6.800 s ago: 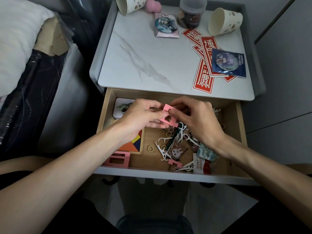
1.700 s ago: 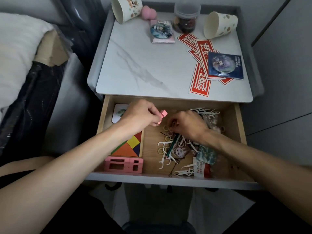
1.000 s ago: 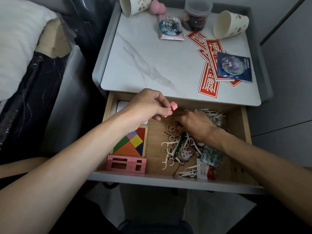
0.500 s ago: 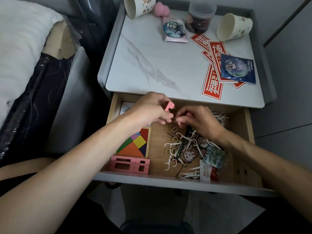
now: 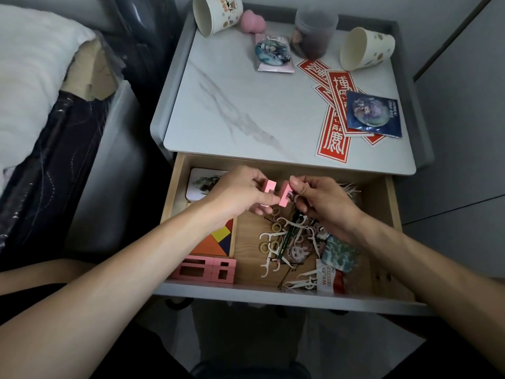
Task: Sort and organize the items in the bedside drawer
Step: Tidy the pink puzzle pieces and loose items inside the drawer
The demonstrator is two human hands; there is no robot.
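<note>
The wooden bedside drawer (image 5: 393, 214) stands pulled out. Above its back half, my left hand (image 5: 240, 192) pinches a small pink notched block (image 5: 77, 186)... held next to a second pink block (image 5: 285, 193) gripped by my right hand (image 5: 322, 203); the two pieces sit side by side, almost touching. At the drawer's front left lie assembled pink blocks (image 5: 205, 270), behind them a colourful tangram puzzle (image 5: 218, 240). A heap of white floss picks (image 5: 276, 242), small rings, a green pencil and packets fills the middle and right.
A picture card (image 5: 202, 181) lies at the drawer's back left. On the marble top (image 5: 246, 105) are two tipped paper cups, a jar (image 5: 313, 34), badges in packets and red stickers (image 5: 336, 127). A bed (image 5: 32, 77) stands to the left.
My right hand rose from the floss pile with a second pink block and brought it beside the one in my left hand.
</note>
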